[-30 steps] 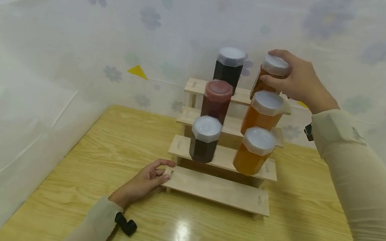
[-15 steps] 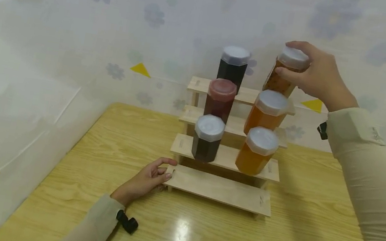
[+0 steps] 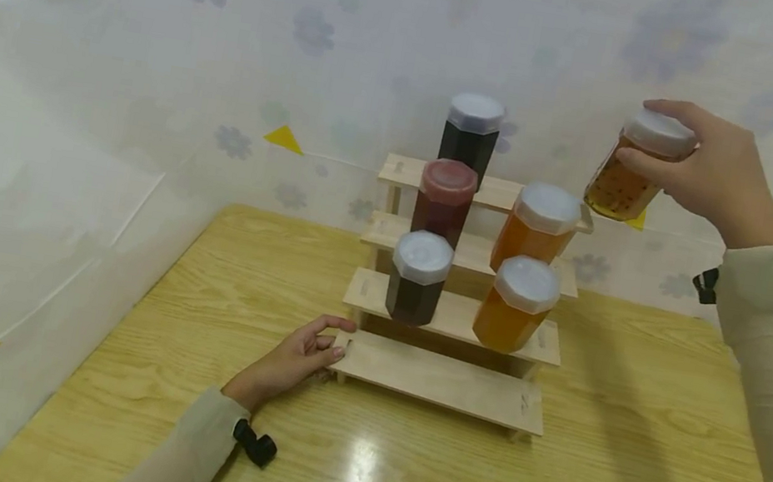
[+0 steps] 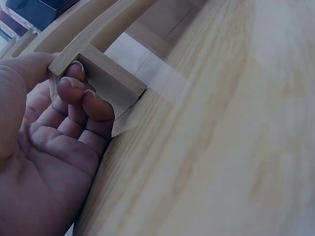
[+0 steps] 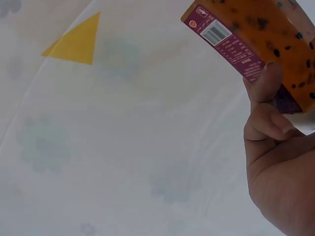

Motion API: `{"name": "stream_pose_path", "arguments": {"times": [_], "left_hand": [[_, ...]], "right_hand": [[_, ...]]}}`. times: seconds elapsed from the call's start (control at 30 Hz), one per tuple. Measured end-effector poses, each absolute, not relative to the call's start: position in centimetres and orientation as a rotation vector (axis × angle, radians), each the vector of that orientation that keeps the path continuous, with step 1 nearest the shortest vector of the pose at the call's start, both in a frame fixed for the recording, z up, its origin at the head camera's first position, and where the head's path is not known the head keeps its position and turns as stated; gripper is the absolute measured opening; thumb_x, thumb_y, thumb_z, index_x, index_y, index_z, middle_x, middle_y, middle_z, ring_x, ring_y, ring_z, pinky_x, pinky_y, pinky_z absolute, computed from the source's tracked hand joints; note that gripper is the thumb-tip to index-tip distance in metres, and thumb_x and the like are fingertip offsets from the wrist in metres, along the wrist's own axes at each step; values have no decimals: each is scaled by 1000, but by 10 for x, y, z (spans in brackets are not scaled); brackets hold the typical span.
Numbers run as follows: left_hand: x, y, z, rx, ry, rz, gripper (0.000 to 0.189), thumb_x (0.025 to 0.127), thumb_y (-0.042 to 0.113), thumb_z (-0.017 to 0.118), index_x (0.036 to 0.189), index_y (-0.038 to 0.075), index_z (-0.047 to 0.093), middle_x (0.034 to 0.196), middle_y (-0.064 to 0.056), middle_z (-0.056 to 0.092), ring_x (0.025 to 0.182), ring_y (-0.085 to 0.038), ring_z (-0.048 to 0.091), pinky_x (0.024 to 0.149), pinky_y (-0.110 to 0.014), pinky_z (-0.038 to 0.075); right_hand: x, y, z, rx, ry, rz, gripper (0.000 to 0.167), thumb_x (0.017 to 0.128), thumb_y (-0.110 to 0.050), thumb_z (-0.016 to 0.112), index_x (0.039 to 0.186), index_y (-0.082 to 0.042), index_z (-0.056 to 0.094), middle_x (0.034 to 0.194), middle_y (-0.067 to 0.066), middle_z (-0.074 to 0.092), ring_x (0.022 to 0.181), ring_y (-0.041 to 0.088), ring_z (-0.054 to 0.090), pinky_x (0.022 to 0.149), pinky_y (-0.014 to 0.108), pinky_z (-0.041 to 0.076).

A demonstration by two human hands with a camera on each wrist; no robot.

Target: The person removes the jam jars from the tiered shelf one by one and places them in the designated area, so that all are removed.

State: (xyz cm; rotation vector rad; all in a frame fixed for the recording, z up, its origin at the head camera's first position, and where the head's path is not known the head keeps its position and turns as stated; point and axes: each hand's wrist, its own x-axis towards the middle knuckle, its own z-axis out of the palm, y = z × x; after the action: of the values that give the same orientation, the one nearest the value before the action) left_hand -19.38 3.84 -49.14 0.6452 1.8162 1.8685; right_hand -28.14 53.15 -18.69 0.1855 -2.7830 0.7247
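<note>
My right hand (image 3: pixel 727 173) grips a jar of orange, dark-seeded filling (image 3: pixel 623 182) near its white lid, thumb on the near side. It hangs tilted in the air, right of the top step. A purple label with a barcode (image 5: pixel 216 33) shows on it in the right wrist view. At the lower left, my left hand (image 3: pixel 287 360) holds the left end of a four-step wooden display rack (image 3: pixel 440 380) by its lowest step. The left wrist view shows its fingers (image 4: pixel 96 105) curled under the board (image 4: pixel 98 34).
On the rack's left side stand a black jar (image 3: pixel 469 140), a dark red jar (image 3: pixel 444 204) and a dark jar (image 3: pixel 418 280). Two orange jars, an upper one (image 3: pixel 539 223) and a lower one (image 3: pixel 516 304), stand right. Flowered sheeting (image 3: pixel 365 86) hangs behind the wooden table (image 3: pixel 214 273).
The right hand has lifted the seeded jar off the top step and carried it right, past the rack's end. The left hand keeps its hold on the lowest step.
</note>
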Motion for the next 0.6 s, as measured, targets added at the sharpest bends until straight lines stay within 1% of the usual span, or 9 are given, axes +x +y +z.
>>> {"name": "stream_pose_path", "arguments": {"times": [0.07,0.17,0.2,0.23,0.3,0.4,0.43,0.53,0.6], "left_hand": [[-194,38,-491,643,1811,1865,44,110,15,54,151,8,41,80,-2,51,65,-15,42,57,-25,42],[-194,38,-491,650,1803,1859,44,110,15,54,151,8,40,83,-3,54,69,-16,45,60,-24,43],[-194,38,-491,649,1802,1859,44,110,15,55,151,8,40,84,-3,54,69,-15,45,60,-23,44],[-194,38,-491,648,1803,1858,45,110,15,55,151,8,40,84,-3,54,69,-14,45,60,-23,44],[-194,39,-491,647,1815,1858,45,110,15,55,151,7,40,86,-3,56,70,-13,47,60,-23,45],[-192,41,-491,632,1827,1871,44,110,15,55,150,7,41,87,-3,53,69,-13,48,60,-22,47],[-192,42,-492,623,1833,1877,44,109,15,56,150,7,42,87,-3,52,68,-13,48,59,-22,48],[-190,44,-492,611,1830,1912,42,109,12,56,149,5,44,84,-2,46,62,-12,46,55,-22,47],[-189,45,-492,603,1833,1930,42,109,11,56,148,4,45,83,-2,43,60,-11,45,52,-21,48]], "right_hand": [[-277,541,-189,145,-2784,728,78,97,-47,68,163,-26,34,160,29,32,122,54,47,52,14,39],[-273,553,-193,80,-2787,689,79,97,-49,68,164,-25,34,159,31,33,119,55,49,48,14,40],[-272,557,-195,67,-2786,671,79,97,-49,68,163,-24,34,159,31,33,118,55,50,49,18,42],[-271,560,-197,55,-2785,651,79,97,-49,68,163,-23,34,159,31,34,119,57,49,52,26,48],[-269,567,-200,38,-2783,603,79,98,-49,68,164,-21,33,158,32,34,120,59,48,60,45,55],[-264,579,-207,21,-2786,558,80,98,-48,67,163,-16,33,160,33,30,124,63,44,77,74,49],[-263,583,-209,14,-2790,540,81,99,-48,67,163,-14,32,159,34,30,124,64,43,80,78,46],[-259,593,-214,-9,-2801,505,81,99,-47,67,163,-10,32,155,39,32,122,65,43,83,80,44],[-257,598,-218,-13,-2795,491,81,100,-45,67,162,-7,32,153,41,33,119,66,43,79,79,44]]}}
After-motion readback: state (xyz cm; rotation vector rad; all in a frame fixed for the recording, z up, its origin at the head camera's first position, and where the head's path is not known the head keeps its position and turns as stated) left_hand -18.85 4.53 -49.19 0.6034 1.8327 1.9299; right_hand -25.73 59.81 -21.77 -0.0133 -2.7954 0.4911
